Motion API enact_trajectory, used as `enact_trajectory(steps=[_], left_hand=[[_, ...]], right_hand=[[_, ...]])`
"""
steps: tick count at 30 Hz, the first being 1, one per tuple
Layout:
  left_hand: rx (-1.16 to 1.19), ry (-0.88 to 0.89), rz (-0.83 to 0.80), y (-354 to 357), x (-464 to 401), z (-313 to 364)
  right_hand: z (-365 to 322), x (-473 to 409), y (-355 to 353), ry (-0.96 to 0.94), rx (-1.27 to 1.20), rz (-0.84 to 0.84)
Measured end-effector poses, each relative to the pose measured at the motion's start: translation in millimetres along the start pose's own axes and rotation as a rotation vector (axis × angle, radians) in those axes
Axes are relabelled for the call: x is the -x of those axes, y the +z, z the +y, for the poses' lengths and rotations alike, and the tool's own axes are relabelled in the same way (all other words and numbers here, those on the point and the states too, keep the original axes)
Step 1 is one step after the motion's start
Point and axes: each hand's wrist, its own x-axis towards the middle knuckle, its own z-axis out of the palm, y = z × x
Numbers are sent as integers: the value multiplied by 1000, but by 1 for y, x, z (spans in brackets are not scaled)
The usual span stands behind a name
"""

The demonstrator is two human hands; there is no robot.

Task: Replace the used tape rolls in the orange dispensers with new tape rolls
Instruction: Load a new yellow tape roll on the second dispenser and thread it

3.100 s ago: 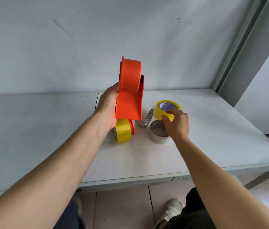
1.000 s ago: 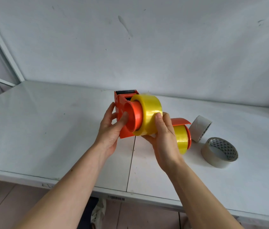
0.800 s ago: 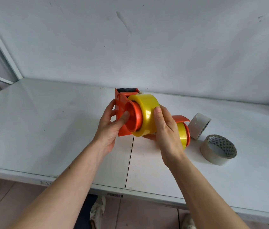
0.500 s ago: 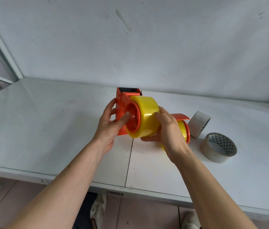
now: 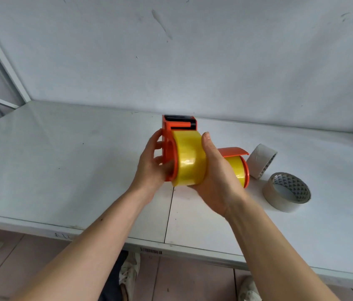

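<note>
I hold an orange tape dispenser (image 5: 178,125) above the table, its black cutter end pointing away from me. A full yellow tape roll (image 5: 188,157) sits on its hub. My left hand (image 5: 151,164) grips the dispenser's left side. My right hand (image 5: 216,177) wraps the roll from the right, thumb over its top. Behind my right hand a second orange dispenser (image 5: 234,152) lies on the table with a yellow roll (image 5: 235,168) in it. Two used grey-white rolls are to the right: one (image 5: 260,159) stands on edge, the other (image 5: 286,192) lies flat.
The white table (image 5: 62,161) has a seam running from under my hands to its front edge. A grey wall stands behind, and a metal frame post (image 5: 2,57) rises at the left. Tiled floor and my shoes (image 5: 127,272) show below the table edge.
The dispenser has turned so its hub side faces away from view and the roll's yellow face points at me. My right hand has slid round the roll, pressing it further onto the hub.
</note>
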Motion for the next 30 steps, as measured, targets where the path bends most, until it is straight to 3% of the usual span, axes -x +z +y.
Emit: enact_trajectory(steps=[5, 9, 13, 17, 21, 27, 30], left_hand=[[92, -47, -35, 2, -2, 4], [474, -196, -143, -3, 2, 18], [232, -25, -317, -5, 4, 17], [125, -9, -360, -11, 2, 14], [183, -85, -366, -24, -3, 15], [355, -110, -627, -49, 1, 15], [332, -141, -671, -50, 4, 15]], right_hand=[[9, -2, 7, -25, -33, 16], [11, -5, 8, -56, 34, 66], [15, -8, 5, -119, 246, 118], [20, -8, 3, -115, 352, 104], [18, -4, 3, -143, 462, 105], [3, -2, -6, -512, 515, 356], [5, 3, -3, -553, 633, 399]])
